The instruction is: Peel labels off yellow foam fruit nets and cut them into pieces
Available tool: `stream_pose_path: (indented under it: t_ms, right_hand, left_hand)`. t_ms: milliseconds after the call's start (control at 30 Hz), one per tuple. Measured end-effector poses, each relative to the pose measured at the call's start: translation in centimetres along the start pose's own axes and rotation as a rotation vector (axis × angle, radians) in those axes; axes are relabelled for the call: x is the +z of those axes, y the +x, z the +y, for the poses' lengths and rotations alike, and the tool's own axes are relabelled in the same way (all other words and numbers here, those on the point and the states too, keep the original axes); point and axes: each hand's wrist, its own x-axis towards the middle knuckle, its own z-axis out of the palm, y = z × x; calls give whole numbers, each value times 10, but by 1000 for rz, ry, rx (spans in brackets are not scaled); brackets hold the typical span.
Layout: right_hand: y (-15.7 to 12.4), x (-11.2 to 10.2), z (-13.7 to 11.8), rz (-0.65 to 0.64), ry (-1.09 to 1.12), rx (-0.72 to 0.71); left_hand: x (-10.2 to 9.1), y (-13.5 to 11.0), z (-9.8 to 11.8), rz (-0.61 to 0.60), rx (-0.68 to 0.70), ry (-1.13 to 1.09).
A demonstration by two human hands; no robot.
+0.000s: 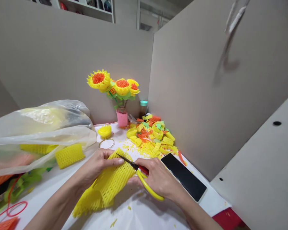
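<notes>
A piece of yellow foam netting [115,183] hangs over the white table cover, its upper edge pinched between the thumb and fingers of my left hand [103,164]. My right hand [156,177] grips a pair of scissors [150,188] with yellow and red handles. Their dark blades point left across the top of the netting, close to my left thumb. Whether the blades are parted I cannot tell. Part of the netting is hidden behind my left hand, and a loose fold of it droops toward the lower left.
A black-screened phone [184,177] lies right of my right hand. Behind are a heap of foam scraps [156,134], a pink vase [122,118] with foam flowers [122,87], a yellow foam cup [105,131] and a ring [107,143]. A plastic bag [45,124] fills the left.
</notes>
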Motion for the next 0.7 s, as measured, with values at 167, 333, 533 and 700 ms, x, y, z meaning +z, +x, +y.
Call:
stream_pose_path:
  t_ms: [167,333,533,700]
  right_hand:
    - [1,3,2,-5,-26,15]
    - [1,4,2,-17,-29,17]
    - [1,2,2,-34,-20,6]
    - [1,8,6,-30,-16,3]
  left_hand:
    - [2,2,-5,-3,5,13]
    - [2,3,-6,-8,7,18]
    - [2,2,-4,-3,5,31]
    - [3,2,-3,14,-4,61]
